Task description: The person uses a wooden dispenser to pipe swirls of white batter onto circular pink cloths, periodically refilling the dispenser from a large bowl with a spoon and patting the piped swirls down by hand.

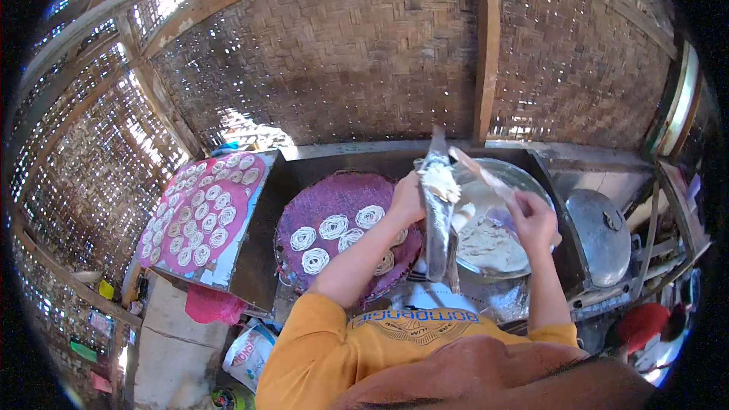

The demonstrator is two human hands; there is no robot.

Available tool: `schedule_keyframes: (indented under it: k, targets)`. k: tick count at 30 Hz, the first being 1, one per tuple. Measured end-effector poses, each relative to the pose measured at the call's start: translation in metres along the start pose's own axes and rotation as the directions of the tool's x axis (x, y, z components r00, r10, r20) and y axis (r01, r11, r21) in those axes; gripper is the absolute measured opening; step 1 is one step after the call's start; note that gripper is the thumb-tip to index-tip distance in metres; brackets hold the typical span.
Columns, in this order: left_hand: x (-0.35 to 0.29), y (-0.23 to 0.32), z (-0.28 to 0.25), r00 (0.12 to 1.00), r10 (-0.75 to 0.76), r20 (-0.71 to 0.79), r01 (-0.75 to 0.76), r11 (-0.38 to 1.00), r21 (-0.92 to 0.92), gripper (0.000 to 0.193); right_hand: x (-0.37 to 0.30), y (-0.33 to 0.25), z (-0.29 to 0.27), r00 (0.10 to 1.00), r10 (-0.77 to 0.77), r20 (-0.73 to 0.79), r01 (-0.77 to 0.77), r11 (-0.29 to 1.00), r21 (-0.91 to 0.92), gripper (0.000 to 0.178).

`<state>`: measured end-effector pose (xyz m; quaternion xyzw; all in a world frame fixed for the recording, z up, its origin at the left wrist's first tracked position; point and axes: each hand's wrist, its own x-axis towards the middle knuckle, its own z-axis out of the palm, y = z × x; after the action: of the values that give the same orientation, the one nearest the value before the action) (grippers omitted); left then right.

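My left hand [408,197] is closed around the side of a long grey dough press [437,235], held upright over the gap between tray and basin. A heap of pale, wet dough [440,182] sits on the press's upper part. My right hand [534,220] grips a flat wooden spatula [486,175], whose tip points up and left toward the top of the press, just right of the dough. Below my right hand is a wide metal basin [516,167] with more pale dough [490,247] in it. To the left, a round purple cloth-covered tray [326,197] carries several coiled dough rounds [333,226].
Farther left, a pink cloth-covered board [247,212] bears many dough coils. A dark box-like bench [262,258] surrounds the round tray and basin. On the right leans a metal pot lid [598,235]. A white bucket [249,357] stands low at left. Woven walls [342,53] close in behind.
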<state>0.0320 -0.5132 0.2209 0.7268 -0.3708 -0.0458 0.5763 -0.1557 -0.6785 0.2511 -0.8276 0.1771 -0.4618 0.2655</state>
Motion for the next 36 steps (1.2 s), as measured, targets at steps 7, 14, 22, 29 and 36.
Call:
schedule_keyframes:
  k: [7,14,22,29,36]
  targets:
    - [0.001,-0.009,-0.011,0.994,0.112,0.016,-0.106,0.873,0.477,0.031,-0.027,-0.023,0.008,0.93,-0.366,0.019,0.366,0.93,0.031,0.019]
    - [0.009,-0.031,-0.016,0.964,0.04,0.263,-0.048,0.999,0.021,0.043,-0.009,0.016,-0.002,0.953,0.148,0.264,-0.236,0.91,0.34,0.021]
    - [-0.001,0.033,-0.035,0.88,-0.293,0.374,0.474,0.49,-0.732,0.03,-0.029,0.032,-0.036,0.885,0.119,0.449,-0.269,0.92,0.287,0.024]
    - [-0.004,0.034,-0.056,0.92,0.284,0.271,0.182,0.302,-0.936,0.025,-0.061,0.038,-0.033,0.967,0.059,0.248,-0.049,0.998,-0.048,0.054]
    - [-0.01,0.068,0.006,0.626,0.741,0.242,0.439,-0.078,-0.895,0.034,-0.103,-0.126,0.006,0.67,-0.413,0.617,-0.72,-0.562,0.406,0.089]
